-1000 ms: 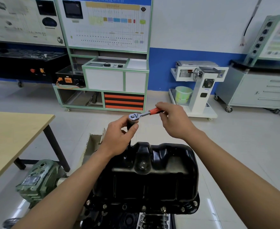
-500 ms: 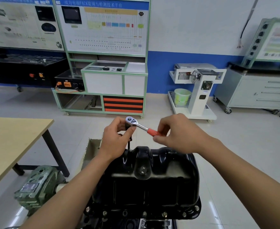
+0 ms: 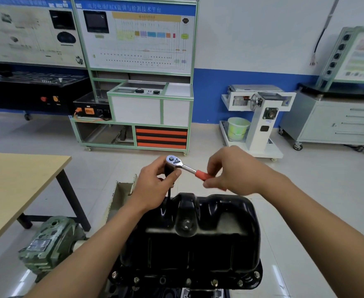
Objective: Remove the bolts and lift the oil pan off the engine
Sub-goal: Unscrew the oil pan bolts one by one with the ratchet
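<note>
A black oil pan (image 3: 198, 244) sits upside-up on the engine in the lower middle of the head view. Several bolts (image 3: 214, 282) line its near flange. A ratchet wrench (image 3: 184, 166) with a chrome head and red handle stands above the pan's far left edge on a black extension that runs down behind the pan. My left hand (image 3: 155, 188) grips the extension just under the ratchet head. My right hand (image 3: 232, 171) holds the red handle, which points to the right and toward me. The socket end is hidden behind the pan.
A wooden table (image 3: 15, 190) stands at the left. A green gearbox (image 3: 52, 244) lies on the floor beside the engine, with an open cardboard box (image 3: 121, 196) behind it. Training cabinets (image 3: 138, 93), a white stand (image 3: 258, 117) and a grey drawer unit (image 3: 335, 121) line the far wall.
My right hand has swung the ratchet handle clockwise, from pointing away to the right round toward me. My left hand has stayed on the extension.
</note>
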Available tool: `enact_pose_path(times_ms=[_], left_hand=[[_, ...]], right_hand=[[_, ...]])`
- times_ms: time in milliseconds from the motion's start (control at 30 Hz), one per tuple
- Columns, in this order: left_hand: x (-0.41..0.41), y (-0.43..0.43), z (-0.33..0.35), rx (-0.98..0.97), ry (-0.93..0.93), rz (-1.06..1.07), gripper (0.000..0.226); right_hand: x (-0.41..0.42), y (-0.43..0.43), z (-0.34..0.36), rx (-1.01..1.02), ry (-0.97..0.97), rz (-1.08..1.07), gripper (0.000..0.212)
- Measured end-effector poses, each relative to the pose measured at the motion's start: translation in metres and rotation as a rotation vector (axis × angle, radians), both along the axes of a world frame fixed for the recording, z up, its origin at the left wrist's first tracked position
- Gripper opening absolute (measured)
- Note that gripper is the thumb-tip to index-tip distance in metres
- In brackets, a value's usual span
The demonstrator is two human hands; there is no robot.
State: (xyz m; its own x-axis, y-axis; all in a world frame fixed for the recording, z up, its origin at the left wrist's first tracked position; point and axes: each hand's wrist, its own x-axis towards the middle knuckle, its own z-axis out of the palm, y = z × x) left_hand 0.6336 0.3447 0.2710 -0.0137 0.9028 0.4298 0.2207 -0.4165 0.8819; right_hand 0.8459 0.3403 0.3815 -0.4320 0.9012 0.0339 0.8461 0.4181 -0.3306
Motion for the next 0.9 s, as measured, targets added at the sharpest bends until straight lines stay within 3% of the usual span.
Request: enact_pose_path(times_ms=[167, 533, 667, 900], left_hand=[[0.000, -0.002, -0.002, -0.050, -0.054, -0.045, 0.024], [0.001, -0.004, 0.001, -0.066, -0.032, -0.061, 0.011], [0.002, -0.001, -0.001, -0.029, -0.044, 0.003, 0.022], [-0.001, 0.003, -0.005, -0.016, -0.067, 0.039, 0.020]], right_hand=[[-0.003, 0.026, -0.008, 0.177, -0.054, -0.060, 0.011], [-0.012, 0.048, -0.035, 0.301, 0.115, -0.028, 0.018], [-0.003, 0.040, -0.036, 0.344, 0.046, -0.022, 0.012], [-0.006, 0.005, -0.013, 0.178, -0.040, 0.024, 0.036]])
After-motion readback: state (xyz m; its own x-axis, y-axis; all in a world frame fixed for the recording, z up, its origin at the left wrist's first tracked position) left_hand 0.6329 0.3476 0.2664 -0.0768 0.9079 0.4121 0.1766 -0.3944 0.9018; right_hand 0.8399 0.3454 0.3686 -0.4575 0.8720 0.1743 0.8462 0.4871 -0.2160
